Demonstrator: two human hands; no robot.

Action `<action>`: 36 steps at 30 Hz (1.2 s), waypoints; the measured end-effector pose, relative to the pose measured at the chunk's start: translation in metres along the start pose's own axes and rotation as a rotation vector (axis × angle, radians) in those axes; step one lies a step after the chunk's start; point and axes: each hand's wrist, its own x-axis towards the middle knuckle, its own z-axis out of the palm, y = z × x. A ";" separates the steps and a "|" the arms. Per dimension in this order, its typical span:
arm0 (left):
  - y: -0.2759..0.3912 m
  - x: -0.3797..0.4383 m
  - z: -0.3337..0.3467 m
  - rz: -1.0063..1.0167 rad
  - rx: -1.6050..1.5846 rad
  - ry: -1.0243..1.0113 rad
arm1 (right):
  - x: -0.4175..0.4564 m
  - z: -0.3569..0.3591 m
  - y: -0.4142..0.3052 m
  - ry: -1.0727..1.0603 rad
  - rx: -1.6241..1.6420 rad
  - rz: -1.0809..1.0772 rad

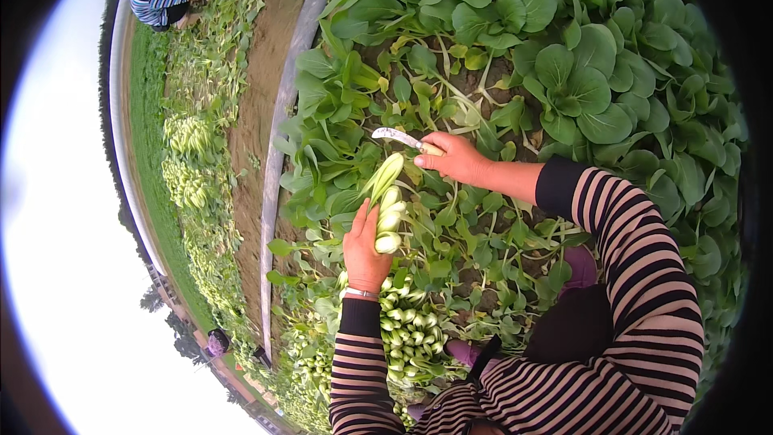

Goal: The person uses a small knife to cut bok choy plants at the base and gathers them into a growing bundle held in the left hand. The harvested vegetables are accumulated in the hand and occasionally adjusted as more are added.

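My left hand (366, 251), with a pale band at the wrist, is closed around several heads of bok choy (391, 217). Their pale bases face right, towards the cut side, while their leaves lie partly hidden behind my fingers. One head (386, 173) lies uppermost, its base beside my right hand (458, 160). That hand grips a small curved knife by its light handle; the blade (395, 135) points left and has dark specks. Below my left wrist, many cut bok choy heads (410, 338) are piled with their bases outward.
Standing bok choy plants (580, 84) fill the right and top. Loose leaves (465, 241) litter the soil before me. A pale plastic strip (281, 133) edges the bed beside a bare dirt path (256, 96). Another person (160, 6) crouches at upper left; cut heaps (187, 133) lie beyond the path.
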 end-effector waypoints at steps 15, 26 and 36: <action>0.046 -0.059 0.002 -0.316 -1.162 0.144 | -0.053 0.024 -0.049 -0.233 0.183 0.012; 0.013 -0.067 0.001 -0.638 -1.112 -0.180 | -0.045 0.049 0.004 -0.299 0.170 0.219; -0.018 -0.022 -0.013 -0.088 -0.401 -0.326 | 0.008 0.044 -0.001 -0.122 -0.759 -0.249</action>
